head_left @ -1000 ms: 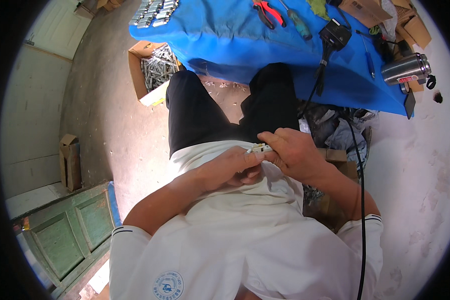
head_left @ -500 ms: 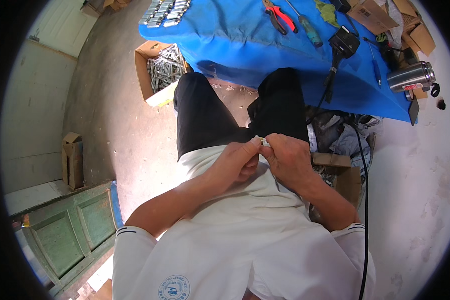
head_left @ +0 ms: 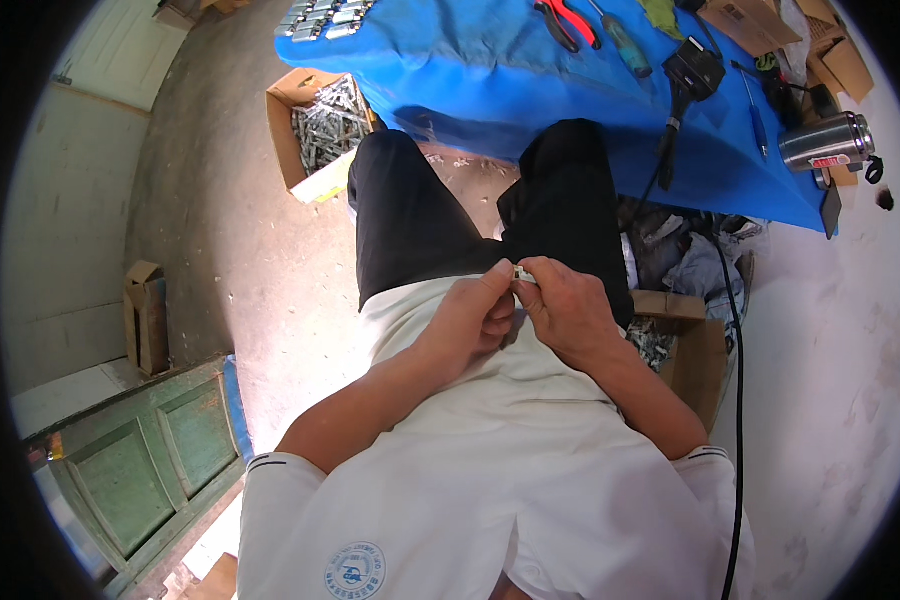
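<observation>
Above my lap, my left hand [head_left: 472, 312] and my right hand [head_left: 570, 312] meet, thumbs and forefingers pinched together. Between the fingertips shows a small pale, metallic-looking piece [head_left: 519, 273], mostly covered by the fingers, so its kind does not show. Both hands grip it from opposite sides. The other fingers of my left hand are curled in. On the blue-covered table [head_left: 450, 90] ahead, several silver metal pieces [head_left: 322, 18] lie in rows at the far left.
An open carton [head_left: 288, 130] of metal parts stands below the table's left end; another box [head_left: 695, 360] sits by my right forearm. Red-handled pliers [head_left: 570, 25], a screwdriver [head_left: 627, 48], a black device [head_left: 692, 70] and a steel flask [head_left: 828, 143] rest on the table. A black cable [head_left: 739, 420] hangs at right.
The view has shifted slightly, so the table sits a little higher in the picture. My hands stay together on the small piece, their fingertips slightly adjusted.
</observation>
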### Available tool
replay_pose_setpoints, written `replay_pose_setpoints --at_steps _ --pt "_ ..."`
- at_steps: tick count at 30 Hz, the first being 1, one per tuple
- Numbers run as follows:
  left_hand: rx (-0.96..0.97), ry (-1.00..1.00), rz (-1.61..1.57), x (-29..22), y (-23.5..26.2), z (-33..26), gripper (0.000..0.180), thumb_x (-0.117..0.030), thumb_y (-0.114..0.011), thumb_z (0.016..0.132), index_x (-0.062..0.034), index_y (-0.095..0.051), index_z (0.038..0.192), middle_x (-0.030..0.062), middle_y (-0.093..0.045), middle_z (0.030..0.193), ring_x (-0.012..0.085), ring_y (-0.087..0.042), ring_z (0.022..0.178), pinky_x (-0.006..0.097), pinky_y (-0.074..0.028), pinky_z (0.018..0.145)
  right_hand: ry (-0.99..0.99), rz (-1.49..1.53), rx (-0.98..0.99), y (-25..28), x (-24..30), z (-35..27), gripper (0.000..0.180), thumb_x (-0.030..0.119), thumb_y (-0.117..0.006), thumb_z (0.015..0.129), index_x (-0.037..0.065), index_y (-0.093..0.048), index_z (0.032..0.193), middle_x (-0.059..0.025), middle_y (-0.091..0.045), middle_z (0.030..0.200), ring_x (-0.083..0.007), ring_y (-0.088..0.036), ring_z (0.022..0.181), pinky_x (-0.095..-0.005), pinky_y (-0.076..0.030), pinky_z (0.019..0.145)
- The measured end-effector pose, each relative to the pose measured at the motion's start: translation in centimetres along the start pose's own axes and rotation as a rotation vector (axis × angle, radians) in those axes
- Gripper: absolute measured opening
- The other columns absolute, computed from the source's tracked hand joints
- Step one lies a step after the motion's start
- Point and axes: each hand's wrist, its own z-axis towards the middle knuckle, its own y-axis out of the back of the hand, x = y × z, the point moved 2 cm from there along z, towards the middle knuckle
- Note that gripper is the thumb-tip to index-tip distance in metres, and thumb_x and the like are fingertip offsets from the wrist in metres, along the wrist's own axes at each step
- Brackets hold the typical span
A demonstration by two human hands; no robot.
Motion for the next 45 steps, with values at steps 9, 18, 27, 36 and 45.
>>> replay_pose_setpoints --at_steps 9,18,27,36,45 --pt "-0.182 -0.132 0.041 -0.4 -0.9 1.1 0.044 -0.048 -0.048 0.095 -0.0173 -0.038 0.066 -0.0072 -0.029 0.062 0.0044 -0.023 0.052 0.021 -0.015 0.044 -0.217 -0.173 -0.02 -2.7 -0.3 -0.2 0.018 0.022 -0.055 0.093 0.005 -0.056 0.089 -0.0135 -0.061 0.066 -0.0358 -0.059 0.057 -0.0422 -0.045 0.05" --pt "-0.007 -0.052 -0.15 -0.7 -1.1 2.8 0.054 -0.06 -0.041 0.094 -0.0158 -0.035 0.063 -0.0048 -0.028 0.056 0.0068 -0.021 0.048 0.022 -0.014 0.042 -0.397 0.563 -0.158 -1.8 -2.6 -0.3 0.024 0.021 -0.057 0.095 -0.001 -0.062 0.101 -0.0091 -0.053 0.06 -0.0092 -0.044 0.054 -0.0259 -0.038 0.05" --pt "0.055 0.001 -0.178 -0.7 -1.6 3.3 0.056 -0.06 -0.035 0.095 -0.0148 -0.035 0.061 -0.0045 -0.026 0.055 0.0082 -0.02 0.046 0.023 -0.014 0.041 -0.249 0.209 -0.354 -0.1 -1.3 -0.7 0.018 0.02 -0.06 0.091 0.004 -0.065 0.095 -0.0166 -0.061 0.07 -0.0322 -0.062 0.062 -0.0351 -0.046 0.052" --pt "-0.012 0.046 -0.129 -1.1 -2.3 3.5 0.052 -0.054 -0.037 0.095 -0.0141 -0.035 0.06 -0.0044 -0.027 0.055 0.0076 -0.022 0.046 0.023 -0.015 0.041 -0.246 0.071 -0.402 0.7 -1.8 -0.5 0.017 0.022 -0.06 0.09 0.005 -0.064 0.093 -0.016 -0.062 0.07 -0.0347 -0.062 0.062 -0.0377 -0.047 0.052" --pt "-0.095 -0.041 -0.121 -1.0 -1.5 3.9 0.052 -0.052 -0.039 0.094 -0.0141 -0.034 0.058 -0.0034 -0.026 0.054 0.0079 -0.02 0.046 0.023 -0.016 0.04 -0.748 0.885 -0.206 4.4 -3.8 -2.8 0.037 0.035 -0.051 0.097 0.0 -0.062 0.086 0.0048 -0.041 0.055 -0.0033 -0.032 0.045 -0.0212 -0.029 0.043"
